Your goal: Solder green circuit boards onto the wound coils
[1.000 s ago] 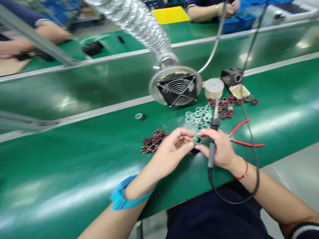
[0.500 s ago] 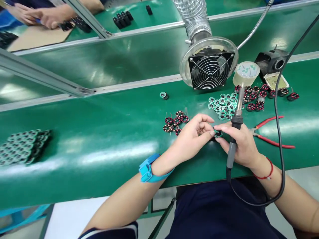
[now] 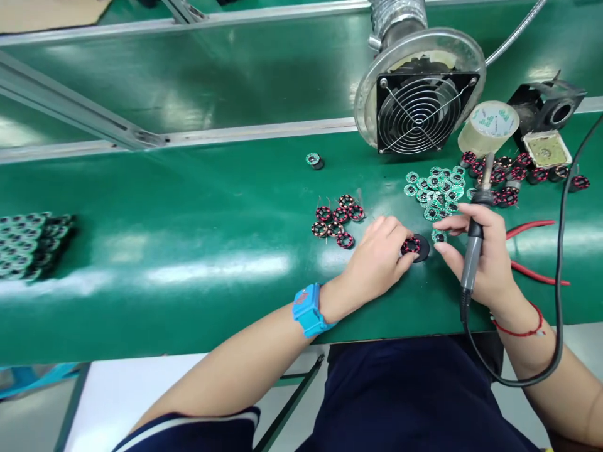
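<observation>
My left hand (image 3: pixel 379 254) has its fingers closed round a small wound coil core (image 3: pixel 411 245) with red and black windings. The core sits against a flat black round piece (image 3: pixel 423 249) on the bench. To the right, my right hand (image 3: pixel 492 260) pinches a small round green circuit board (image 3: pixel 439 236) between thumb and fingertips, apart from the core. A soldering iron (image 3: pixel 472 257) with a grey and black handle also rests in that hand, its metal tip pointing away from me.
Loose green circuit boards (image 3: pixel 436 191) lie beyond my hands. Coil cores (image 3: pixel 340 215) sit left, with more at the right near a tape roll (image 3: pixel 490 129). Red-handled pliers (image 3: pixel 537 273) lie by my right wrist. A fan (image 3: pixel 419 116) and the iron's cord (image 3: pixel 560 263) are close.
My hands, close together before, have moved apart. The green board, earlier between both hands, is now in my right hand, and the coil core in my left shows. The view has shifted.
</observation>
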Demonstrator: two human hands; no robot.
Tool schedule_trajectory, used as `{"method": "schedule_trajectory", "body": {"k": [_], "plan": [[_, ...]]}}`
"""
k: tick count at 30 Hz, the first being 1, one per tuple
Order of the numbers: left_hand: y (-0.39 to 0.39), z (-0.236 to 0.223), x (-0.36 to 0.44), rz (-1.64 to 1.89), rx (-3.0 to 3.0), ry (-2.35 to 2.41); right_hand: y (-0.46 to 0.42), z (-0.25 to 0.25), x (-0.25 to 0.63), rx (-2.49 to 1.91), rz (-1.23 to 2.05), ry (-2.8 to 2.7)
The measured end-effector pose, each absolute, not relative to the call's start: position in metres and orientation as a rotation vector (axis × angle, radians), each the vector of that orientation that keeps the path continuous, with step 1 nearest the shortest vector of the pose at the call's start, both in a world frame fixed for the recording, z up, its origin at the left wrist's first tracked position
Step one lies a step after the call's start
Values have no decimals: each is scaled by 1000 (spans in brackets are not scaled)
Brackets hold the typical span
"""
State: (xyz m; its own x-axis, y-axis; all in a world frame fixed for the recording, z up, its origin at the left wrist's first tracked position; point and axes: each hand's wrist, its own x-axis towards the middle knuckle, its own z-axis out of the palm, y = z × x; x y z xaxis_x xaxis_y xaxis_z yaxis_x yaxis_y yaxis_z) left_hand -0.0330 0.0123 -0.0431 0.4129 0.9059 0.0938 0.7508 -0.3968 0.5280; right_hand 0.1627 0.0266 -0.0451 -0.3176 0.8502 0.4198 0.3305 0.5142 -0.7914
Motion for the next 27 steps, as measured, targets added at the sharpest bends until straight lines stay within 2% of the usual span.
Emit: {"method": "schedule_trajectory", "body": {"k": [6, 14, 21, 27], "plan": [[6, -44, -37, 548, 2093, 1421, 22, -50, 149, -836, 1015, -1979], [17, -35, -53, 625, 1851, 1278, 23, -54, 151, -989, 841, -2054], [21, -36, -55, 696, 1851, 1223, 21, -54, 150, -879, 971, -2063], [24, -36, -56, 762, 1865, 1198, 23, -54, 150, -950, 928, -2065]]}}
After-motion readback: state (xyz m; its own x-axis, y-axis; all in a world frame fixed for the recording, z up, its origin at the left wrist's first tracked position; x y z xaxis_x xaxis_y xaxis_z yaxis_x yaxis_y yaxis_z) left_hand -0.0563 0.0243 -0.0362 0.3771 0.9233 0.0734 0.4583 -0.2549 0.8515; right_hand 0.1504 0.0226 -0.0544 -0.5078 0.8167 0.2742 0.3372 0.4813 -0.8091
